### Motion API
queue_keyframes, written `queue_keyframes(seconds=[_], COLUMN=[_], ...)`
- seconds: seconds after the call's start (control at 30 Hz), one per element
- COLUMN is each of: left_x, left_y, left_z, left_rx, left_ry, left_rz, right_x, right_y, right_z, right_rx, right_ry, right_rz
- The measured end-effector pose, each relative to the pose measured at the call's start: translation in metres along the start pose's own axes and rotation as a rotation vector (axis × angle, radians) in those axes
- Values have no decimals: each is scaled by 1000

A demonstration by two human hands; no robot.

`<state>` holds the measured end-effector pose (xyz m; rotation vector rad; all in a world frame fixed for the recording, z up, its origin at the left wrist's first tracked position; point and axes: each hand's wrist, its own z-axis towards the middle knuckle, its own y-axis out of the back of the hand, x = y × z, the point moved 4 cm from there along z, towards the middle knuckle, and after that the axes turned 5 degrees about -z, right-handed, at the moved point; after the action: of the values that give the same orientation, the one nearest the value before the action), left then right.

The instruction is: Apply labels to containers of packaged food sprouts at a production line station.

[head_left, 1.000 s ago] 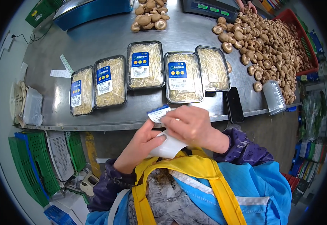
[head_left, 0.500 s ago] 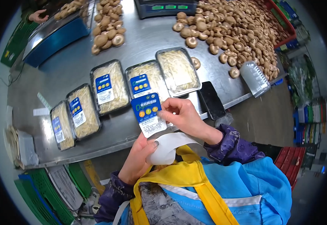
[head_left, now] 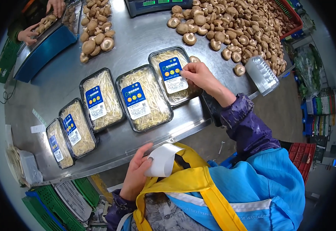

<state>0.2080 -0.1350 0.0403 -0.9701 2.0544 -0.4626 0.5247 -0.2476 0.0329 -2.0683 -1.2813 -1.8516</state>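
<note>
Right hand (head_left: 203,79) pinches the edge of a blue-and-white rectangular label (head_left: 172,76) on the rightmost black plastic sprout tray (head_left: 182,101), on the grey metal tabletop (head_left: 191,116). Left hand (head_left: 135,174), loosely curled, grips a white paper strip (head_left: 162,161).

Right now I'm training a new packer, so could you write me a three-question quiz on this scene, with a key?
1. How many sprout trays are on the table?
2. True or false: the left hand touches the rightmost tray.
3. Which produce lies right beside the clear containers?

Key:
1. Five.
2. False; it holds a white strip, and the right hand is at that tray's label.
3. Mushrooms.
</note>
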Motion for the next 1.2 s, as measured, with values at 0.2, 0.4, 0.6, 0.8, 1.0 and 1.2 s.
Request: queue_keyframes(seconds=[0.2,0.4,0.6,0.8,1.0,1.2], left_x=[6,29,17,32,126,161], left_y=[6,46,43,92,272,370], left_z=[-4,-4,-53,-100,-136,-224], left_rx=[5,8,50,-54,-294,-1213], left_ry=[-4,-219,-309,-443,-545,-371], left_rz=[-53,203,98,224,-47,621], right_x=[17,20,49,31,36,139], right_y=[-5,-13,-46,-61,-60,-86], right_z=[10,4,-25,-27,-6,22], right_rx=[-103,-116,-323,-353,-234,-261], right_ry=[194,104,458,480,303,527], right_rz=[-422,-945,-1002,-1027,-1110,-959])
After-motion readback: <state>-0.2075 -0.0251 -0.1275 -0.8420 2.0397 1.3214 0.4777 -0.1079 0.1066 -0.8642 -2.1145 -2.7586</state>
